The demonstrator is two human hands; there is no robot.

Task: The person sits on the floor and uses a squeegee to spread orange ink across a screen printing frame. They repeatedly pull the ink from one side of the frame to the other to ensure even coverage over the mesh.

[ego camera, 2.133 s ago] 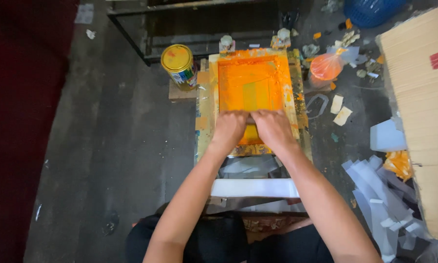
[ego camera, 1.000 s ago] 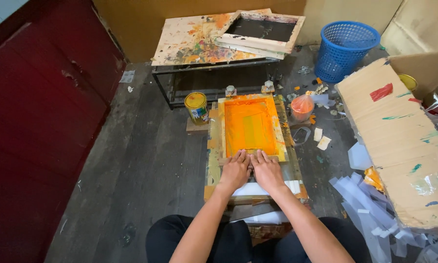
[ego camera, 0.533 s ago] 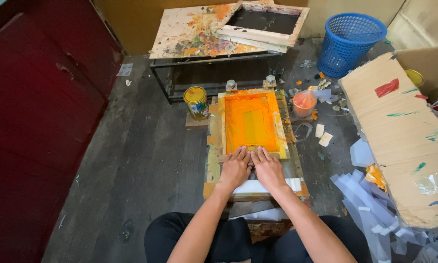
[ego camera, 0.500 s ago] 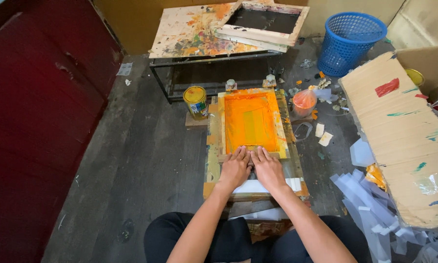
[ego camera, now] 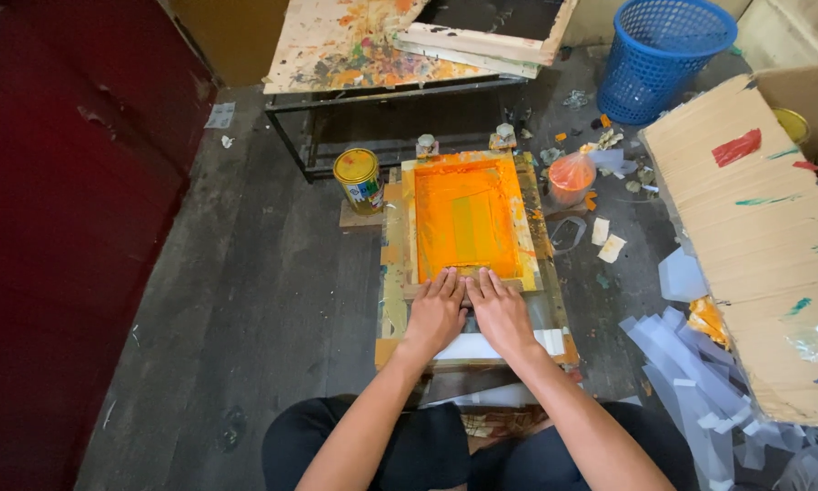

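Roughly left to right: dark red wall panel (ego camera: 54, 227) along the left side, grey plank floor (ego camera: 245, 300) beside it. Yellow-lidded round paint tin (ego camera: 359, 178) stands on the floor just beside the top-left corner of the wooden-framed printing screen coated in orange ink (ego camera: 468, 223). The screen lies flat on the floor in front of the seated person, between the tin and a tied clear bag of orange ink (ego camera: 572, 175) on its right.

Left hand (ego camera: 436, 314) and right hand (ego camera: 500, 314) are side by side, nearly touching, palms down, fingers spread flat. Fingertips press on the near edge of the screen frame; palms lie over a white sheet (ego camera: 481, 345) under the frame's near end. Nothing gripped; both hands are flat and pressing.

Behind the screen: black metal-framed low table with a paint-spattered board on top (ego camera: 354, 45). Further right: blue plastic mesh basket (ego camera: 663, 55), well apart from the screen. Far right: large brown cardboard sheet with red and green paint smears (ego camera: 754, 236), and pale film strips (ego camera: 691, 373) heaped on the floor near its lower edge.
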